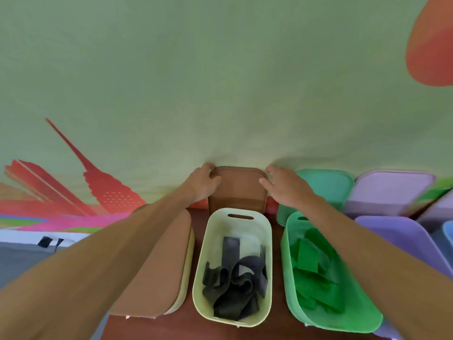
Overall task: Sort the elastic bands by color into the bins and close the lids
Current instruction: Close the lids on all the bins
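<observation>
The left hand (202, 184) and right hand (288, 190) clasp 1 brown lid (237, 190) behind 1 cream bin (212, 241) of black bands (232, 285); 1 green bin (288, 278) holds green bands (316, 278).

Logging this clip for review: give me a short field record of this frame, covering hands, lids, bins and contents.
left hand: grips the brown lid at its upper left corner
right hand: holds the same lid's upper right corner
brown lid: upright against the wall, behind the cream bin
cream bin: open, black bands inside
green bin: open, green bands inside
closed bin: far left, lid already on
green lid: leaning on the wall behind the green bin
</observation>
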Motion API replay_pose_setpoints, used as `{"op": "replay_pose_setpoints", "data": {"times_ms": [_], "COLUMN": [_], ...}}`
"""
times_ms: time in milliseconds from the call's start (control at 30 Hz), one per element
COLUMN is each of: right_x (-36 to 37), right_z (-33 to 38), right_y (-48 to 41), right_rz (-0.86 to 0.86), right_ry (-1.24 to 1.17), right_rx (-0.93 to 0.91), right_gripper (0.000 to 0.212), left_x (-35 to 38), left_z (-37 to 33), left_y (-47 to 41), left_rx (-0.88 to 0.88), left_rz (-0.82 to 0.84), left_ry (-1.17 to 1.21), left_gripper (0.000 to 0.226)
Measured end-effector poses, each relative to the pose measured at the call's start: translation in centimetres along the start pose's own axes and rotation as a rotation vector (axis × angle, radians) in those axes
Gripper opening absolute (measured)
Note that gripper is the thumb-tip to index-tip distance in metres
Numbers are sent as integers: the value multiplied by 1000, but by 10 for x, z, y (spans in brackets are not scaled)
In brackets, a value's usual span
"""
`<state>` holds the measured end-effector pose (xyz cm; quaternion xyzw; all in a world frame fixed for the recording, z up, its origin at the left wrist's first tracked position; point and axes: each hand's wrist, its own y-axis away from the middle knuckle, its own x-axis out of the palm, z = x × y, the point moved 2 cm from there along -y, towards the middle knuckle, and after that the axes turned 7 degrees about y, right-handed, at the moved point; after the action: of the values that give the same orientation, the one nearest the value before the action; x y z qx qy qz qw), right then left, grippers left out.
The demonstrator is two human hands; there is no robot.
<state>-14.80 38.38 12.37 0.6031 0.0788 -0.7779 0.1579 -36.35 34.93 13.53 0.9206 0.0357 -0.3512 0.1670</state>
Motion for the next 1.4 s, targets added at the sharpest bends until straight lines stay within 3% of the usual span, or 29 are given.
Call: {"op": "replay_pose_setpoints", "data": {"times_ms": [133, 300, 400, 500, 600, 767, 967, 1067, 1200, 1400], "right_x": [7, 23, 30, 31, 30, 38, 53, 64, 83, 111], "right_z": [-1, 2, 6, 13, 19, 30, 48, 52, 49, 41], "right_y": [-3, 8, 20, 35, 54, 105, 156, 178, 199, 213], "right_rz": [-50, 199, 199, 182, 129, 10, 63, 77, 104, 149], "right_ry": [-98, -140, -313, -460, -697, -829, -763, -721, -553, -309], "right_rx": [8, 95, 234, 372, 537, 601, 605, 576, 496, 399], "right_gripper": [37, 78, 82, 75, 53, 28, 31, 25, 47, 49], "left_x": [9, 14, 13, 11, 15, 30, 48, 52, 58, 70], "left_z": [4, 7, 11, 21, 31, 64, 101, 103, 111, 124], "left_y": [-6, -4, 4, 18, 42, 95, 140, 159, 174, 193], "left_rx": [-43, -109, -83, -92, -104, -39, -20, -62, -129, -76], "left_rz": [-21, -4, -42, -74, -100, -61, -6, 51, 92, 112], "left_ry": [85, 261, 272, 336, 444, 489, 405, 365, 247, -153], "left_gripper": [41, 40, 41, 40, 36, 22, 12, 27, 56, 42]}}
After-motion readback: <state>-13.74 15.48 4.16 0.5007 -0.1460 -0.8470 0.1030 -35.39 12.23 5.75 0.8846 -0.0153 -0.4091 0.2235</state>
